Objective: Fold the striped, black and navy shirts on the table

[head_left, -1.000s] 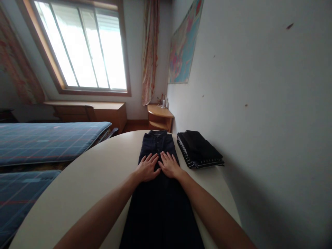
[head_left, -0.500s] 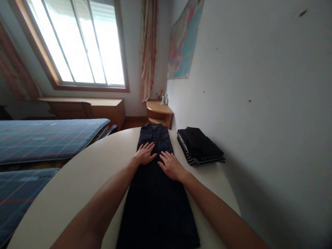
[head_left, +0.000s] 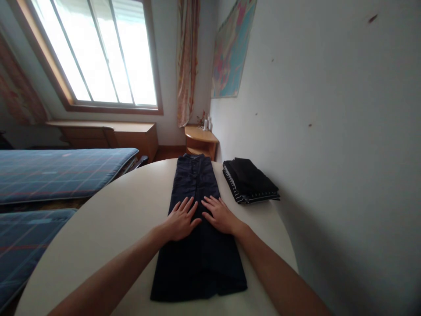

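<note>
A dark navy buttoned shirt [head_left: 197,259], folded into a long narrow strip, lies lengthwise on the white round table [head_left: 125,206]. Its collar points to the far edge and its hem lies near me. My left hand [head_left: 182,219] rests flat on the left side of the shirt, fingers spread. On the right side, my right hand [head_left: 220,214] also lies flat with fingers apart. Both palms press on the cloth around the middle of its length, and neither grips it. To the right sits a stack of folded black clothes [head_left: 251,180], some with white stripes.
A white wall [head_left: 315,175] with a map [head_left: 230,57] runs along the right. Plaid mattresses [head_left: 66,175] lie to the left. Beyond the table stand a wooden corner shelf [head_left: 202,134] and a low desk [head_left: 134,131] under the window.
Both hands have slid toward me over the shirt, the left one further. More of the shirt's upper part and its near hem now show. The view has shifted slightly.
</note>
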`<state>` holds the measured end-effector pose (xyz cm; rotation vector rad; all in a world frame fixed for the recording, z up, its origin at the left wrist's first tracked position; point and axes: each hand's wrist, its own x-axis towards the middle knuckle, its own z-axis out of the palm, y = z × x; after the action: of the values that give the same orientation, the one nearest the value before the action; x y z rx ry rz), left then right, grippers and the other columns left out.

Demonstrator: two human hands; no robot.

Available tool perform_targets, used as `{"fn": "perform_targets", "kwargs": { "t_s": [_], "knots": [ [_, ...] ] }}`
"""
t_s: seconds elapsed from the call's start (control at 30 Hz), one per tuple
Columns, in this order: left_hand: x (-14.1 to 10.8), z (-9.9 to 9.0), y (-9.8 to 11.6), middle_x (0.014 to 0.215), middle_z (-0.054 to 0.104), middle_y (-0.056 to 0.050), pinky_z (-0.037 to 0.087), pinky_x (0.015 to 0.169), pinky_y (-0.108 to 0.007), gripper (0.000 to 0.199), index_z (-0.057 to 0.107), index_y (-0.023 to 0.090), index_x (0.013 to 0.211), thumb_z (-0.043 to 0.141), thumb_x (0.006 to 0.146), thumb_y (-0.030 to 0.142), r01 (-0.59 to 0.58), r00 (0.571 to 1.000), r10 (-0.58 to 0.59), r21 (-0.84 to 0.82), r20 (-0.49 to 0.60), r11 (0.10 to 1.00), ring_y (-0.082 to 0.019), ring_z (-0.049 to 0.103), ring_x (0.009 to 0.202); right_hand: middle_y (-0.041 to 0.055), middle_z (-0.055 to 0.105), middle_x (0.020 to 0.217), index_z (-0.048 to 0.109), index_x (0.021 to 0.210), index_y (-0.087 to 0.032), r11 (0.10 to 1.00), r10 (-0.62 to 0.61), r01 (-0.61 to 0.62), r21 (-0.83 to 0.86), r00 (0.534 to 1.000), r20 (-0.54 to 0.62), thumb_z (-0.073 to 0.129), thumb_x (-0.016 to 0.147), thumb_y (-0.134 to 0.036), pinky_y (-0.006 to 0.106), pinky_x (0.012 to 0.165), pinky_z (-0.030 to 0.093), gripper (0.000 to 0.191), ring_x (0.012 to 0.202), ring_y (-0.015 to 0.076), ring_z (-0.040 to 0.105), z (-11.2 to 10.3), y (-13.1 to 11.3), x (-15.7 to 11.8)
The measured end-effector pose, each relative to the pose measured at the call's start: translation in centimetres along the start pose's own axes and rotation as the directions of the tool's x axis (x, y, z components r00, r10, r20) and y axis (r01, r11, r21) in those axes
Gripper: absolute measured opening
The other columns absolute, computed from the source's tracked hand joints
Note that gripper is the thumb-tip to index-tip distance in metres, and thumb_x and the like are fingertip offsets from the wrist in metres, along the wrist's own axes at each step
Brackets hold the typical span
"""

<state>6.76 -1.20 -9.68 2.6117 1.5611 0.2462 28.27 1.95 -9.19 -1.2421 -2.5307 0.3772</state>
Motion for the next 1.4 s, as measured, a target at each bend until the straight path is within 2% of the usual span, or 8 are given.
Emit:
{"fn": "perform_targets", "kwargs": {
  "t_s": [0.13, 0.23, 0.37, 0.57, 0.93, 1.1, 1.23, 1.4],
  "knots": [
    [-5.1, 0.1, 2.4, 0.163, 0.018, -0.012, 0.019, 0.120, -0.052, 0.071, 0.026, 0.019, 0.157, 0.029, 0.100, 0.061, -0.080, 0.996, 0.082, -0.045, 0.041, 0.996, -0.031, 0.010, 0.151, 0.0098, 0.043, 0.154, 0.051, 0.144, -0.025, 0.998, -0.063, 0.062, 0.017, 0.997, 0.048, 0.055, 0.094, -0.046, 0.057, 0.118, 0.022, 0.054, 0.145, 0.0313, 0.033, -1.0, -0.8, -1.3],
    [-6.7, -0.1, 3.5, 0.163, 0.017, -0.012, 0.019, 0.121, -0.052, 0.069, 0.021, 0.019, 0.158, 0.032, 0.101, 0.057, -0.113, 0.993, 0.114, -0.065, 0.025, 0.992, -0.030, 0.011, 0.151, 0.0111, 0.045, 0.152, 0.055, 0.141, -0.024, 0.996, -0.087, 0.086, 0.026, 0.995, 0.054, 0.059, 0.092, -0.045, 0.058, 0.117, 0.025, 0.054, 0.143, 0.0329, 0.036, -1.3, -1.0, -1.8],
    [-6.5, -0.7, 3.2, 0.159, 0.034, -0.008, 0.028, 0.118, -0.051, 0.051, 0.041, 0.023, 0.149, 0.041, 0.101, 0.040, -0.150, 0.988, 0.146, -0.081, -0.048, 0.985, -0.029, 0.026, 0.148, 0.0102, 0.051, 0.148, 0.057, 0.138, -0.027, 0.992, -0.123, 0.123, 0.026, 0.992, 0.003, 0.059, 0.092, -0.039, 0.057, 0.116, 0.028, 0.048, 0.140, 0.0317, 0.041, -1.1, -1.0, -1.7],
    [-5.7, -2.4, 2.4, 0.141, 0.059, -0.005, 0.043, 0.110, -0.042, 0.028, 0.065, 0.025, 0.118, 0.045, 0.099, 0.019, -0.239, 0.970, 0.235, -0.064, -0.065, 0.969, -0.024, 0.052, 0.133, 0.0082, 0.061, 0.136, 0.068, 0.126, -0.026, 0.969, -0.240, 0.242, 0.040, 0.969, -0.061, 0.055, 0.094, -0.026, 0.041, 0.110, 0.041, 0.034, 0.127, 0.0237, 0.054, -0.9, -1.2, -1.3],
    [-5.8, -2.4, 2.6, 0.139, 0.058, -0.002, 0.050, 0.097, -0.034, 0.027, 0.062, 0.027, 0.111, 0.037, 0.102, 0.023, -0.217, 0.972, 0.200, -0.149, -0.121, 0.965, -0.020, 0.064, 0.110, 0.0075, 0.057, 0.141, 0.067, 0.126, -0.023, 0.965, -0.254, 0.258, 0.042, 0.965, -0.070, 0.053, 0.095, -0.026, 0.041, 0.114, 0.038, 0.034, 0.132, 0.0233, 0.049, -0.7, -1.3, -1.3],
    [-5.8, -2.5, 2.7, 0.132, 0.059, -0.003, 0.050, 0.094, -0.032, 0.023, 0.063, 0.026, 0.106, 0.040, 0.100, 0.022, -0.250, 0.966, 0.235, -0.149, -0.108, 0.957, -0.019, 0.065, 0.105, 0.0052, 0.045, 0.153, 0.061, 0.135, -0.021, 0.958, -0.284, 0.285, 0.019, 0.959, -0.017, 0.047, 0.096, -0.022, 0.043, 0.119, 0.030, 0.041, 0.143, 0.0241, 0.036, -0.2, -1.7, -1.1],
    [-6.3, -2.6, 3.0, 0.127, 0.057, -0.005, 0.048, 0.098, -0.033, 0.017, 0.060, 0.026, 0.110, 0.049, 0.097, 0.024, -0.302, 0.951, 0.284, -0.170, -0.122, 0.938, -0.020, 0.060, 0.110, 0.0075, 0.045, 0.153, 0.053, 0.142, -0.019, 0.958, -0.287, 0.287, 0.014, 0.958, -0.010, 0.046, 0.096, -0.022, 0.045, 0.119, 0.031, 0.046, 0.142, 0.0238, 0.038, 0.2, -1.7, -1.0],
    [-7.7, -3.5, 4.0, 0.126, 0.055, -0.004, 0.050, 0.093, -0.035, 0.032, 0.055, 0.029, 0.120, 0.059, 0.090, 0.022, -0.312, 0.950, 0.309, -0.170, -0.045, 0.935, -0.022, 0.059, 0.111, 0.0082, 0.050, 0.148, 0.047, 0.146, -0.022, 0.966, -0.256, 0.257, 0.019, 0.965, -0.049, 0.046, 0.097, -0.022, 0.046, 0.117, 0.033, 0.049, 0.139, 0.0234, 0.042, 0.2, -1.8, -1.0]
  ]
}}
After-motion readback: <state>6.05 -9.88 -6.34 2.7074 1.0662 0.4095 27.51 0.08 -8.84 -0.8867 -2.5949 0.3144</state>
